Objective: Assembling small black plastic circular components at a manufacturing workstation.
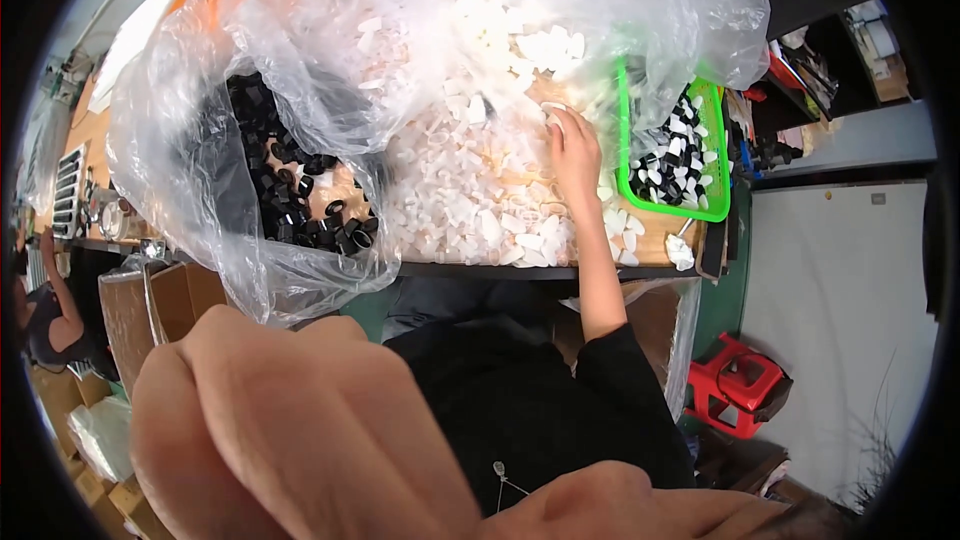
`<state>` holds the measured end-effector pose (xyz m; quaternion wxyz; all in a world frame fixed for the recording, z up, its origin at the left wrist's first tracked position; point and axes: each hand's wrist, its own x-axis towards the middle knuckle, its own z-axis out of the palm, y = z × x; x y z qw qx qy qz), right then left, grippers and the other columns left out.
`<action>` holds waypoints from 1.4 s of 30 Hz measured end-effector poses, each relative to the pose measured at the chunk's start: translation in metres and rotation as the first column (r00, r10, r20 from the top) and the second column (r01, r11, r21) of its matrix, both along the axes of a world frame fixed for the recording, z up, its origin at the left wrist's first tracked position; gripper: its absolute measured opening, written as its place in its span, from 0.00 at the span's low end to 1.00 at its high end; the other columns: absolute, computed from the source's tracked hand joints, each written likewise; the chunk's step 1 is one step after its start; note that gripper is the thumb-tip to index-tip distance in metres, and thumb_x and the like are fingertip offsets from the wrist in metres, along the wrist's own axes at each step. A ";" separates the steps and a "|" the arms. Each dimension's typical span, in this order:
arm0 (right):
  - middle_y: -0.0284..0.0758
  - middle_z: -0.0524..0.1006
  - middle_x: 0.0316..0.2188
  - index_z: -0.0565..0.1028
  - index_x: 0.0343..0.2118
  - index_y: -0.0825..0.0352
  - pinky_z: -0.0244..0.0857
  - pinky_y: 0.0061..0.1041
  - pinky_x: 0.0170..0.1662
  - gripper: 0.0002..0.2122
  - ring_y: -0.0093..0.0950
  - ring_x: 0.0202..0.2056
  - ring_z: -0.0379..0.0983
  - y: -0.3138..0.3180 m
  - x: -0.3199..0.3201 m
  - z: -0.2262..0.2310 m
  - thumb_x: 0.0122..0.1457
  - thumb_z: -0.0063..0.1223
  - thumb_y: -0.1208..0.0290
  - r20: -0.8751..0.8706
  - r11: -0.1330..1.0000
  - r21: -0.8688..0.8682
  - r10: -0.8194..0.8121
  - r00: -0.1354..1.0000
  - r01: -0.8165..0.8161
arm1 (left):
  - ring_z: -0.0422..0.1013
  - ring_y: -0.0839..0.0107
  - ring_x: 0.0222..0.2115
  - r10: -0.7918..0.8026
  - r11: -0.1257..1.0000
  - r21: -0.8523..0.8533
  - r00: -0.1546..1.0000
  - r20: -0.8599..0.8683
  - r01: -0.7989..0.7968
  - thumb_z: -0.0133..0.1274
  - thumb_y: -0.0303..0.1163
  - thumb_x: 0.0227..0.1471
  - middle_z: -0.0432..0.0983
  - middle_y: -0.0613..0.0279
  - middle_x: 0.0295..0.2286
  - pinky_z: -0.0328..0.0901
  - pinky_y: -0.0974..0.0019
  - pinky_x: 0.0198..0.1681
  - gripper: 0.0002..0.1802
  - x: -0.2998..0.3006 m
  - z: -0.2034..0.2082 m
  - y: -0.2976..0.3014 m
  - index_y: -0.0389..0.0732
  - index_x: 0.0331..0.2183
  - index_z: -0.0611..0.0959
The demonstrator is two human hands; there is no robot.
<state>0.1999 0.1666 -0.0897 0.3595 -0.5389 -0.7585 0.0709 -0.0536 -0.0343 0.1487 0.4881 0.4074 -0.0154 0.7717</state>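
Note:
My right hand reaches over a pile of small white and translucent plastic pieces on the table. Its fingers are bent together, with a white plastic piece at their tips. Very near the camera at lower left, my left hand looms large. Its fingers look bent and pressed together; their tips, and whatever they hold, are hidden. Left of the pile, black ring-shaped plastic parts lie in a clear plastic bag. To the right stands a bright green basket with mixed black and white pieces.
Clear plastic sheeting drapes across the table's far side and onto the basket. Cardboard boxes stand below the table's left side. A red stool is on the floor at right. Another person's arm shows at far left.

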 end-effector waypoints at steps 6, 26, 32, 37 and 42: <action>0.41 0.78 0.44 0.79 0.43 0.66 0.65 0.33 0.52 0.10 0.39 0.47 0.73 -0.017 0.005 0.022 0.58 0.54 0.78 -0.084 0.998 0.066 0.021 0.996 -0.015 | 0.65 0.65 0.18 0.017 1.000 -0.017 1.000 -0.016 -0.018 0.51 0.23 0.48 0.73 0.51 0.21 0.67 0.62 0.22 0.08 -0.008 -0.002 -0.006 0.29 0.21 0.76; 0.28 0.75 0.35 0.75 0.47 0.69 0.64 0.15 0.40 0.14 0.15 0.35 0.70 -0.075 0.040 0.003 0.57 0.58 0.83 -0.595 0.962 -0.267 -0.111 0.796 -0.066 | 0.72 0.60 0.34 -0.091 0.401 0.433 -0.505 -0.858 -0.807 0.57 0.24 0.52 0.74 0.54 0.36 0.67 0.66 0.40 0.12 -0.087 -0.233 0.010 0.35 0.41 0.82; 0.33 0.76 0.36 0.76 0.43 0.68 0.67 0.22 0.42 0.11 0.24 0.37 0.73 -0.062 0.018 0.012 0.57 0.53 0.84 -0.591 0.981 -0.192 -0.128 0.797 0.015 | 0.69 0.79 0.29 0.200 0.331 -0.237 0.314 -0.928 -0.913 0.57 0.21 0.55 0.74 0.65 0.33 0.66 0.77 0.33 0.16 -0.060 -0.199 0.018 0.35 0.47 0.80; 0.37 0.74 0.37 0.77 0.31 0.68 0.67 0.31 0.44 0.06 0.40 0.41 0.70 -0.060 0.015 0.008 0.50 0.55 0.84 -0.014 0.994 -0.033 0.106 0.994 -0.106 | 0.72 0.82 0.34 0.147 0.565 -0.573 0.755 -0.639 -0.594 0.59 0.18 0.52 0.77 0.66 0.37 0.68 0.76 0.37 0.18 -0.026 -0.200 0.022 0.32 0.47 0.80; 0.36 0.73 0.39 0.77 0.30 0.68 0.67 0.31 0.42 0.04 0.38 0.42 0.68 -0.064 0.017 -0.004 0.51 0.57 0.82 0.112 0.998 -0.006 0.065 0.992 -0.065 | 0.75 0.68 0.39 -0.006 0.682 -0.701 0.958 -0.287 -0.206 0.57 0.21 0.54 0.76 0.56 0.39 0.73 0.67 0.43 0.19 0.026 -0.190 0.038 0.32 0.49 0.76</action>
